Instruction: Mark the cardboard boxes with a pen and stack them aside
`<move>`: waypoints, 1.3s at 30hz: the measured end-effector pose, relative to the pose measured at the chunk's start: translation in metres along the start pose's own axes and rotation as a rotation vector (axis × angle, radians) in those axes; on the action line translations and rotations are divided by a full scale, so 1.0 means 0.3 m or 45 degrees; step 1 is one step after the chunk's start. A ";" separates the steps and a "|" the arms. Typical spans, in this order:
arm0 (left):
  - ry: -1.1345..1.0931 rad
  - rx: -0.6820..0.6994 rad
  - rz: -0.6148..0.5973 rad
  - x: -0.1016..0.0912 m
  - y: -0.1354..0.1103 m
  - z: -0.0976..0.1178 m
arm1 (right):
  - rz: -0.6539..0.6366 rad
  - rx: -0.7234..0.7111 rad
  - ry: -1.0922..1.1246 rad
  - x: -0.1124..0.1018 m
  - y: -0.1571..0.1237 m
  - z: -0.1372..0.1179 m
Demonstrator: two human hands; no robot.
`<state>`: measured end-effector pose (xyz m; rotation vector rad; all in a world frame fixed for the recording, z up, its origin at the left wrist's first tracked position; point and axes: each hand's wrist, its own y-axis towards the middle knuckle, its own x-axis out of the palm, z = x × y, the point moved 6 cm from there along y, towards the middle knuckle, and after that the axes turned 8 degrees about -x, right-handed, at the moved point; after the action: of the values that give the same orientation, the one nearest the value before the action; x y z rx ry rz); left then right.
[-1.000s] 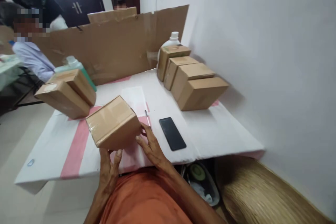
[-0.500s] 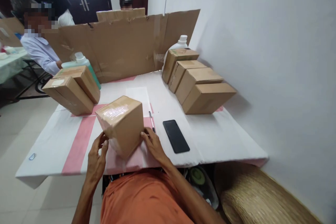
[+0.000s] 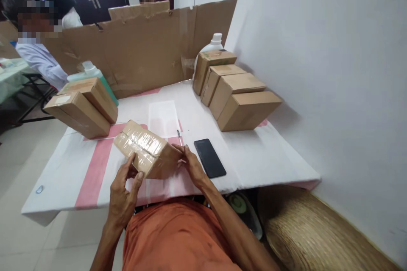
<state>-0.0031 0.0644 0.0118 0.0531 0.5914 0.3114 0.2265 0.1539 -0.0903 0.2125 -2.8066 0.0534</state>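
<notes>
A cardboard box (image 3: 148, 146) with shiny clear tape across its top is tilted between my two hands, near the front edge of the table. My left hand (image 3: 125, 184) grips its near left corner, thumb and fingers on either side. At the box's right end, my right hand (image 3: 190, 163) holds the edge with bent fingers; some fingertips are hidden behind it. Just right of that hand lies a black phone (image 3: 210, 158). A pen (image 3: 179, 136) lies beyond my right hand, partly covered by it. Behind the box a white sheet (image 3: 163, 117) rests on the cloth.
Two cardboard boxes (image 3: 78, 112) and a bottle of green liquid (image 3: 106, 87) stand at the left. Several boxes (image 3: 248, 110) line the right side, with a white bottle (image 3: 216, 42) behind. A cardboard panel (image 3: 143, 51) closes the back. A wall borders the right; a person (image 3: 40, 55) sits beyond.
The box has turned and tipped, so its taped top now faces me more. My left hand has moved right and closed on its corner; my right hand has shifted slightly up and right.
</notes>
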 end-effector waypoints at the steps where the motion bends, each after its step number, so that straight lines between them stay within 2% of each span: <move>1: -0.002 0.024 0.008 -0.008 0.002 0.008 | -0.012 -0.017 0.028 0.000 0.002 -0.021; 7: -0.019 0.100 0.128 -0.076 0.030 0.033 | -0.073 -0.144 0.060 0.028 -0.019 -0.169; 12: -0.105 -0.012 0.173 -0.113 0.061 0.022 | -0.155 -0.263 0.060 0.054 -0.062 -0.266; 17: -0.038 -0.106 0.261 -0.110 0.076 -0.010 | -0.227 -0.360 -0.005 0.076 -0.070 -0.318; 22: -0.024 -0.132 0.331 -0.115 0.111 -0.060 | -0.231 -0.375 -0.322 0.093 -0.040 -0.282; 26: -0.023 -0.147 0.397 -0.126 0.148 -0.077 | -0.270 -0.263 -0.503 0.096 -0.017 -0.162; 30: -0.034 -0.138 0.418 -0.121 0.184 -0.049 | -0.308 -0.122 -0.452 0.092 -0.012 -0.069; 33: -0.042 -0.107 0.433 -0.115 0.185 -0.004 | -0.355 -0.109 -0.349 0.096 -0.020 -0.073; 35: -0.046 -0.088 0.434 -0.105 0.166 0.020 | -0.387 -0.037 -0.195 0.098 -0.033 -0.081; 37: -0.049 -0.076 0.398 -0.084 0.138 0.026 | -0.382 0.075 -0.029 0.091 -0.054 -0.077; 39: -0.050 -0.074 0.327 -0.055 0.108 0.011 | -0.352 0.101 0.071 0.072 -0.074 -0.071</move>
<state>-0.0232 0.0905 0.0279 0.0794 0.5364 0.5756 0.2164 0.1301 -0.0629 0.6050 -2.6947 0.1046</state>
